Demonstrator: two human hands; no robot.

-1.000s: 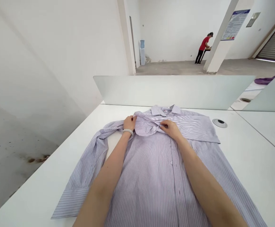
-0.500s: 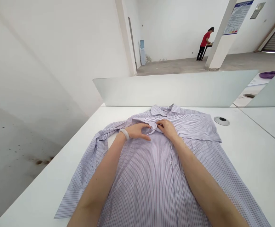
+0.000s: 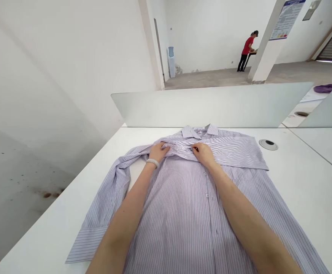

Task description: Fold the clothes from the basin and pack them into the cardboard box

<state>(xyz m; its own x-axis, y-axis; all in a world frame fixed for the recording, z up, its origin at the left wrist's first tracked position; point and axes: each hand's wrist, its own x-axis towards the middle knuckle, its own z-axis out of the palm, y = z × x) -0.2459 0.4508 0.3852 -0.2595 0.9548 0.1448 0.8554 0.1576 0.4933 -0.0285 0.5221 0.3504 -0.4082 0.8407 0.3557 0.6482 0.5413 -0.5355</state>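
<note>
A striped, collared long-sleeved shirt [image 3: 180, 205] lies front up, its buttoned front facing me. The sleeve on the right [image 3: 237, 152] is folded across the chest, with its cuff [image 3: 178, 149] reaching toward the left side; a small pale button shows on it. My left hand [image 3: 157, 153], wearing a pale bracelet [image 3: 153, 162], has its thumb and fingers closed on the cuff's left end. Just right of that button, my right hand [image 3: 204, 153] pinches the sleeve fabric. The other sleeve [image 3: 116, 190] stretches out to the lower left.
The white table [image 3: 302, 171] has a round cable grommet [image 3: 268, 144] right of the shirt. A frosted divider [image 3: 211, 108] runs along the back edge. A wall stands on the left. Far off, a person [image 3: 247, 51] in red works at a small table.
My left hand has moved up and left and closed on the cuff's end. The raised, bunched cuff now lies flatter. My right hand has shifted slightly right.
</note>
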